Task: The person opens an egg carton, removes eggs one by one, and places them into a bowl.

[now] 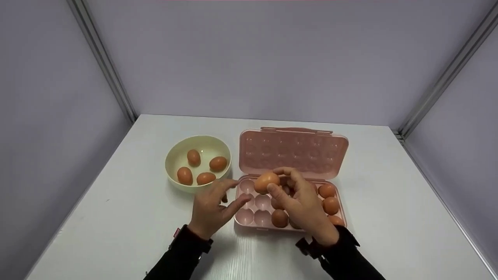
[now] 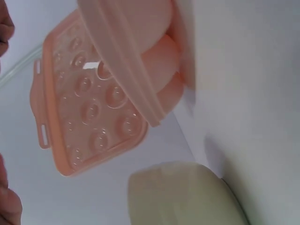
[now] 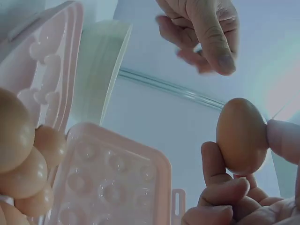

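Note:
My right hand (image 1: 305, 204) pinches a brown egg (image 1: 267, 182) between thumb and fingertips, above the pink egg carton (image 1: 249, 228). In the right wrist view that egg (image 3: 242, 136) stands nearly upright in the grip. My left hand (image 1: 212, 206) hovers over the carton's left end, thumb and fingers spread apart, with nothing between them. Several eggs sit in the carton's middle and right cups, partly covered by my right hand. Bare cups (image 1: 262, 217) show at its left. Behind my left hand is a pale green bowl (image 1: 173, 155) with several eggs (image 1: 193, 157) inside.
The carton's pink lid (image 1: 293, 151) stands open, tilted back behind the cups. The bowl is close to the carton's left side. A white table (image 1: 116, 217) lies under everything, with pale panels (image 1: 249, 58) at the back and sides.

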A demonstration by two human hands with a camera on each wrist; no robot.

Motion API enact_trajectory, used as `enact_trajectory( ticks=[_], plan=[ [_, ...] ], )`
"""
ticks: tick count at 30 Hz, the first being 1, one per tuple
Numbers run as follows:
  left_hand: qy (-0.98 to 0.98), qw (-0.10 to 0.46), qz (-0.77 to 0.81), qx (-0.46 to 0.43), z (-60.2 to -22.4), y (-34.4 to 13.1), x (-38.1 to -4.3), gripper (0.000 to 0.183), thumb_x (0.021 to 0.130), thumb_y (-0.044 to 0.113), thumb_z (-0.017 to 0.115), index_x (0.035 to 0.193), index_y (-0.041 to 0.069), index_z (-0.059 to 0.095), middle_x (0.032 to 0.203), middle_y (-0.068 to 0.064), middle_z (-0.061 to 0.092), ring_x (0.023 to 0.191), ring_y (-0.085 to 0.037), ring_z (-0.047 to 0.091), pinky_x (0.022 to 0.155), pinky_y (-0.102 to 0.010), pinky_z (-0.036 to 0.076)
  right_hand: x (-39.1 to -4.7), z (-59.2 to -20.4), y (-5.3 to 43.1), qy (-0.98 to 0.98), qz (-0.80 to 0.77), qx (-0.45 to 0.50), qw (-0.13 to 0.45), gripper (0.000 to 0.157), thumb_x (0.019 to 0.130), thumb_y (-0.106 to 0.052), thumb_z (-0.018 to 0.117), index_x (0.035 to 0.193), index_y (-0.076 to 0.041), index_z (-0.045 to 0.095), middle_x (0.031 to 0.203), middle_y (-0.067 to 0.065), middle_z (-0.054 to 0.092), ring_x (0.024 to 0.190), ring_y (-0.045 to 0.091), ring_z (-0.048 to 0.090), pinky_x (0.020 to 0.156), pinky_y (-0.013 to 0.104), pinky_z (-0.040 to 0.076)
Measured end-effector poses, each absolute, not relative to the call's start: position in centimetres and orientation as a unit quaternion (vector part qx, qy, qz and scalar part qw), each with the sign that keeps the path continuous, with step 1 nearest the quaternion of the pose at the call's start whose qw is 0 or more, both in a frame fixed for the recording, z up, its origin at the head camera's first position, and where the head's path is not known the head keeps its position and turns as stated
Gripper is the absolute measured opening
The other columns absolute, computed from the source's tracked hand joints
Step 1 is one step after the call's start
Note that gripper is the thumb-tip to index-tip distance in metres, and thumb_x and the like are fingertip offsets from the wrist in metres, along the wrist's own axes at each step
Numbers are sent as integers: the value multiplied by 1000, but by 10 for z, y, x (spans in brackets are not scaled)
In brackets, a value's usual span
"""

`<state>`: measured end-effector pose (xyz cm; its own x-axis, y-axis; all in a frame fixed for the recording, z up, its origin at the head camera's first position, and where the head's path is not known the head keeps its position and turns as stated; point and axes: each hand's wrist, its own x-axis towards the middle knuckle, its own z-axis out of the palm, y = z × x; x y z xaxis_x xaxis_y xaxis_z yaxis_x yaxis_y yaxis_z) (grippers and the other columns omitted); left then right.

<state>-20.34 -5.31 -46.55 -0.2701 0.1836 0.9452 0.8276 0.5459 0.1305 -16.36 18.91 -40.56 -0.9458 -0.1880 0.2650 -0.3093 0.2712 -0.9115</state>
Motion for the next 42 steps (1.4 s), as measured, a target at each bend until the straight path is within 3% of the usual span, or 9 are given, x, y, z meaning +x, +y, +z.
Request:
enact_trajectory(
  ticks=[4, 8, 16, 23, 28, 33, 35, 40, 42],
  plan=[
    [-702, 490, -347, -384, -455, -46, -195, 57, 94, 44, 80, 126, -2, 71, 119, -13, 74, 94, -19, 72, 83, -20, 60, -163, -405, 188, -780, 603, 169, 6, 36, 106, -25, 69, 138, -14, 58, 105, 6, 73, 84, 16, 65, 75, 22, 53],
    [-690, 483, -346, -413, -447, -38, -187, 59, 91, 36, 83, 132, -5, 69, 126, -19, 72, 113, -28, 74, 104, -25, 57, -164, -405, 184, -780, 595, 194, -9, 34, 106, -23, 68, 136, -10, 60, 109, 9, 74, 88, 13, 65, 77, 21, 52],
    [-710, 464, -323, -419, -446, -31, -177, 52, 88, 23, 88, 130, -3, 71, 128, -20, 74, 115, -29, 76, 103, -26, 58, -162, -407, 181, -785, 583, 211, -16, 34, 105, -24, 70, 133, -6, 63, 112, 11, 76, 92, 14, 69, 77, 21, 54],
    [-734, 431, -309, -425, -447, -33, -177, 49, 84, 14, 91, 127, 1, 72, 123, -12, 76, 106, -20, 76, 94, -24, 61, -163, -413, 180, -779, 591, 207, -33, 38, 105, -21, 70, 136, -3, 60, 117, 13, 76, 97, 13, 71, 80, 22, 57],
    [-753, 419, -311, -399, -446, -43, -179, 53, 82, 9, 92, 130, 2, 71, 124, -11, 75, 107, -20, 74, 94, -25, 60, -165, -418, 179, -783, 586, 206, -37, 39, 104, -22, 70, 138, -3, 61, 120, 13, 74, 102, 17, 70, 83, 21, 57],
    [-796, 389, -323, -333, -439, -70, -198, 49, 83, 9, 91, 126, 3, 69, 121, -9, 76, 109, -23, 74, 96, -31, 61, -163, -419, 181, -793, 576, 196, -34, 38, 104, -24, 71, 136, -4, 64, 119, 12, 72, 98, 17, 66, 81, 20, 54],
    [-818, 368, -333, -290, -438, -85, -211, 45, 83, 8, 90, 123, 2, 69, 116, -10, 77, 103, -24, 75, 92, -35, 63, -162, -418, 182, -797, 571, 194, -26, 37, 104, -24, 71, 135, -4, 65, 119, 11, 73, 96, 17, 65, 80, 20, 53],
    [-879, 265, -365, -156, -445, -122, -241, 41, 86, 3, 86, 123, 0, 67, 113, -16, 75, 100, -31, 71, 90, -45, 61, -161, -415, 184, -816, 543, 198, -17, 33, 103, -28, 73, 129, -8, 69, 119, 7, 74, 85, 13, 62, 75, 20, 51],
    [-896, 217, -372, -110, -451, -132, -245, 43, 88, 3, 83, 127, 0, 66, 118, -18, 73, 107, -33, 69, 95, -48, 59, -161, -414, 184, -821, 533, 205, -20, 31, 102, -30, 74, 126, -10, 71, 117, 6, 74, 81, 11, 60, 71, 20, 51]
  ],
)
